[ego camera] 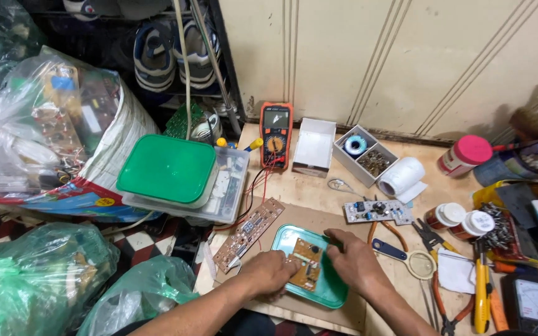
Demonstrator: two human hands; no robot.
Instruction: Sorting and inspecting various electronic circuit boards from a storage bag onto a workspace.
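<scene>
A small brown circuit board [307, 264] lies in a shallow teal tray [287, 238] on a low wooden board. My left hand [268, 274] rests at the tray's left edge, its fingertips touching the circuit board. My right hand [353, 260] lies over the tray's right side, fingers curled down by the board's upper right corner; whether it holds anything I cannot tell. A long brown circuit strip [248, 233] lies just left of the tray.
An orange multimeter [276, 134], a white box [314, 146], a grey parts box [364, 154], a grey circuit board [378, 211], a magnifier [420, 264], pliers, jars and a yellow tool crowd the right. A green-lidded container [168, 168] and plastic bags sit left.
</scene>
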